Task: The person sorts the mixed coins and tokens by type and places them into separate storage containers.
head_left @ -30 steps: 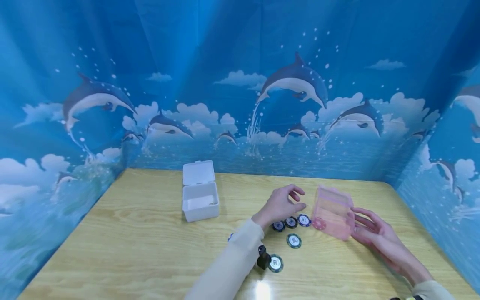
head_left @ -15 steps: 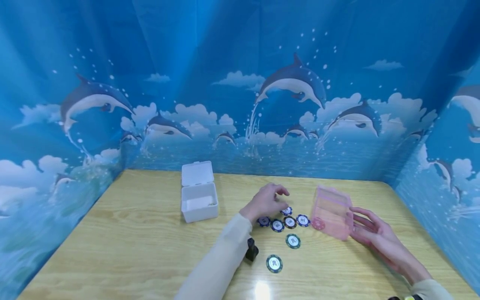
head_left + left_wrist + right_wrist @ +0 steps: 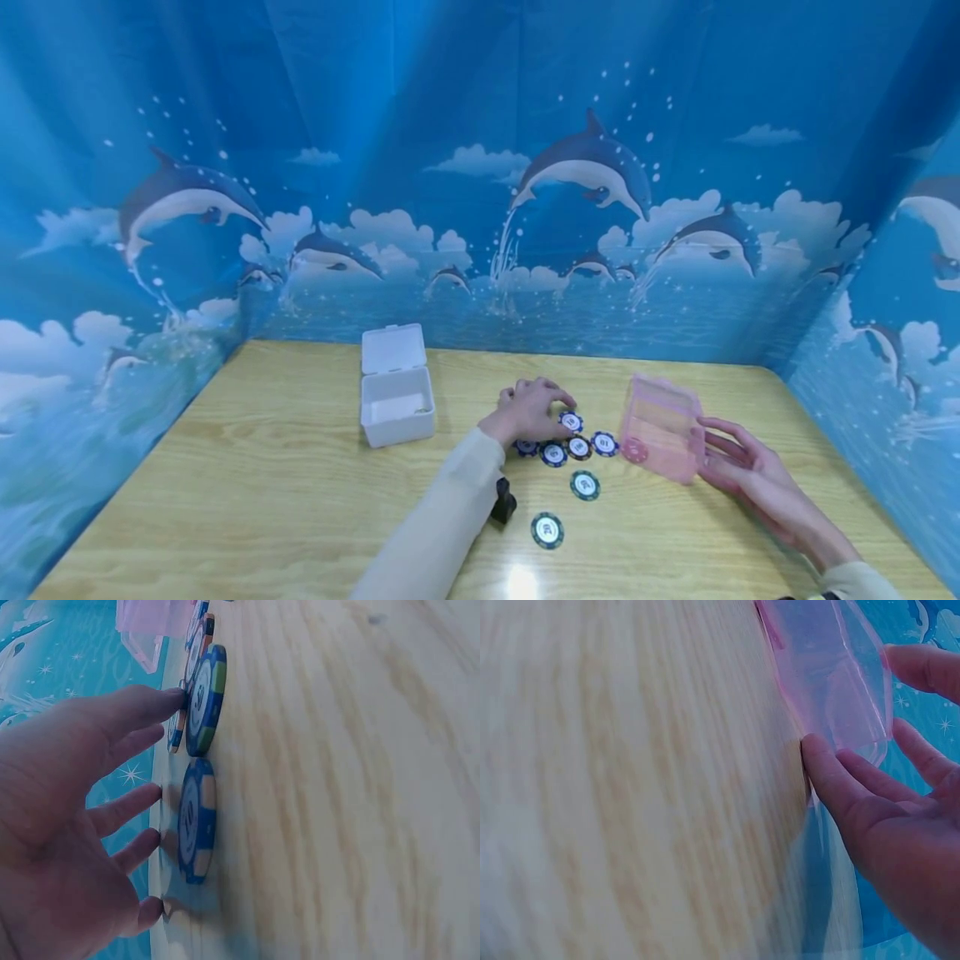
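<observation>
My left hand (image 3: 531, 410) is over a cluster of poker chips in the middle right of the table. Its thumb and index finger pinch a blue poker chip (image 3: 571, 422) at the edges; the chip lies flat. Just below are a black chip (image 3: 578, 447) and blue chips (image 3: 553, 454), (image 3: 199, 821), one partly covered by the hand. In the left wrist view the other fingers are spread. My right hand (image 3: 750, 462) holds the right side of an open translucent pink box (image 3: 663, 425), (image 3: 832, 682), thumb at its near side. A red chip (image 3: 635, 450) shows through the box's lower left corner.
Two green chips (image 3: 585, 485), (image 3: 547, 530) lie nearer the front, and another blue chip (image 3: 604, 443) is beside the pink box. A white box (image 3: 397, 404) with raised lid stands at the left back. A dolphin-printed curtain (image 3: 480, 167) borders the table.
My left hand has moved left, uncovering more chips. Its index finger has come down to the edge of the blue chip. My right hand and the pink box stay put.
</observation>
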Motion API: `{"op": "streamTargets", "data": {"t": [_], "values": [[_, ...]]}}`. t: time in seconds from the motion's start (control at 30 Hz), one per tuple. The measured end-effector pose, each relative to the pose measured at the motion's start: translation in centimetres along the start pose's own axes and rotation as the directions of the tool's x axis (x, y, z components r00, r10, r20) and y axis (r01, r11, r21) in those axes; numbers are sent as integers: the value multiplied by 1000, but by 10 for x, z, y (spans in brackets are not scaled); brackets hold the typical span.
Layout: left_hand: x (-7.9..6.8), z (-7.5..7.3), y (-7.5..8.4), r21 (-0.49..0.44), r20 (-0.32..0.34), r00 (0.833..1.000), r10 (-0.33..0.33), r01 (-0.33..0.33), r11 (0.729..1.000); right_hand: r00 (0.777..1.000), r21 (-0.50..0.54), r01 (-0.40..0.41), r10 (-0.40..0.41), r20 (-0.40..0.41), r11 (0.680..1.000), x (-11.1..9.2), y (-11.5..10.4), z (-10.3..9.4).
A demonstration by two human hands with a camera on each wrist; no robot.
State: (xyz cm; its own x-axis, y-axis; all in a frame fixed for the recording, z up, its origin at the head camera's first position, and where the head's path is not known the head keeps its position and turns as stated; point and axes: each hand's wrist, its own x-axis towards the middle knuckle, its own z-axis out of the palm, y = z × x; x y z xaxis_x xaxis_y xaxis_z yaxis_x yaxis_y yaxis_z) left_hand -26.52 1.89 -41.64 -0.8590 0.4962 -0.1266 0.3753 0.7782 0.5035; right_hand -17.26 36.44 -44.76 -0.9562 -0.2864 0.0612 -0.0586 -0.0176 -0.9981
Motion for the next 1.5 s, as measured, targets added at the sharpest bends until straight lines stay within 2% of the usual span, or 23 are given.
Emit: {"op": "streamTargets", "data": {"t": [0.4,0.77,0.97,1.2,1.5], "values": [[1,2,3,45,3,999,-35,34,998,1000,-16,0,0,-1,1000,0,0,1],[0,2,4,8,-22,996,-85,85,996,1000,-66,-14,13,-23,998,0,-1,3],[1,1,2,-48,-45,996,-73,71,996,1000,-67,-13,11,-27,998,-1,0,2],[1,-2,-2,-96,8,1000,-17,17,995,1000,-57,-11,10,-21,998,-2,0,2],[1,-6,-6,-117,82,997,5,5,993,999,-68,-28,26,-29,997,-2,-1,2]]}}
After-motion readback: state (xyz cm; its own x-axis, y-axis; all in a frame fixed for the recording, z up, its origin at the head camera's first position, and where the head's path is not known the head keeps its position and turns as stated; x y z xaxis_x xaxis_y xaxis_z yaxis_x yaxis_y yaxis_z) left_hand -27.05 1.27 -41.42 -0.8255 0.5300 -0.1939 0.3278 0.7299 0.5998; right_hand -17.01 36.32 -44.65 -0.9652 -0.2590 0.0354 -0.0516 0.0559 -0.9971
